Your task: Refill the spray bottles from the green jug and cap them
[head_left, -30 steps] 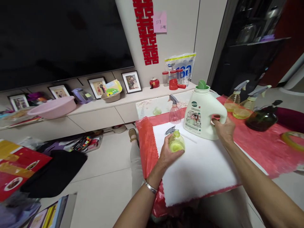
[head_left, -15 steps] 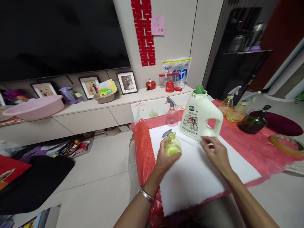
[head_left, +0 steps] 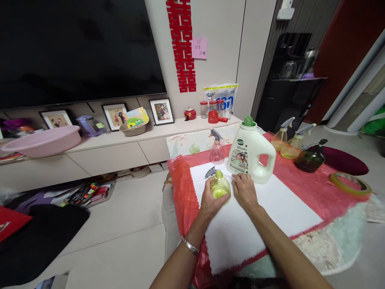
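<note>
I have my left hand (head_left: 210, 200) wrapped round the small yellow-green spray bottle (head_left: 219, 187), fingers curled and pressed against its belly so it stands steady on the white cloth (head_left: 264, 216), near the cloth's far left corner. My right hand (head_left: 245, 190) rests just beside the bottle on its right, fingers loosely together and laid flat on the cloth; I cannot tell whether the fingertips touch the bottle. The bottle's grey trigger head (head_left: 210, 172) points left, away from me, which keeps the nozzle clear of both hands.

Just behind stands one large white detergent jug (head_left: 251, 154) with a green cap, upright, handle to the right. Counting spray bottles: the one in hand, one clear pinkish one (head_left: 216, 150) left of the jug, two amber ones (head_left: 288, 142) at the far right, and one dark green one (head_left: 309, 158) beside them, five in all. One roll of tape (head_left: 350, 182) lies on the red covering (head_left: 315, 188).
</note>
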Available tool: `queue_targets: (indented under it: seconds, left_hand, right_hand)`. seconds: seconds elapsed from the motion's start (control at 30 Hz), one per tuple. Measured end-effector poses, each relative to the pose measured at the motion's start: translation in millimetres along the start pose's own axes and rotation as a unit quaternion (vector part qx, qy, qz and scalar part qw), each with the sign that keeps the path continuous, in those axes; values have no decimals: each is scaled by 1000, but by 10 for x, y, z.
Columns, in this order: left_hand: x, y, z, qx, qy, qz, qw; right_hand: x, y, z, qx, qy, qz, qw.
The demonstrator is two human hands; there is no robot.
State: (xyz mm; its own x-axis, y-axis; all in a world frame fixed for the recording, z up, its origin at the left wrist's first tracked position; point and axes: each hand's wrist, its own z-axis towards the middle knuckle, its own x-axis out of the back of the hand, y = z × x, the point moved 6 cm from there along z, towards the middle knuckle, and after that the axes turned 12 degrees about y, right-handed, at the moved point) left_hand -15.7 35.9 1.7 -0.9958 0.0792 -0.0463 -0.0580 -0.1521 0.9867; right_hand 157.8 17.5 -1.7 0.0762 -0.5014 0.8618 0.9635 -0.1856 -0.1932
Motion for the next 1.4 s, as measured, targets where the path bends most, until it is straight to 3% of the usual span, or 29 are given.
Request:
queue_targets:
  seconds: [0.33,0.8,0.97,1.17,1.27,1.4]
  left_hand:
    - [-29,80,-21,12,-10,4,1000]
    - [-5,109,-47,31,4,-10,999]
    - [11,58,-44,30,5,-61,998]
    - [50,31,-43,36,24,-68,997]
    - [54,81,-49,36,27,-74,996]
    - [47,128,-51,39,33,-38,998]
  right_hand:
    - [-26,-33,-5,33,-4,-30,999]
    - [163,-171,9,28,-130,-26,991]
    - [160,-265,183,25,-198,-23,980]
    - [-29,-418,450,25,-243,-11,970]
    - [-30,-405,499,25,-231,24,972]
    - [216,-261,553,18,-160,113,980]
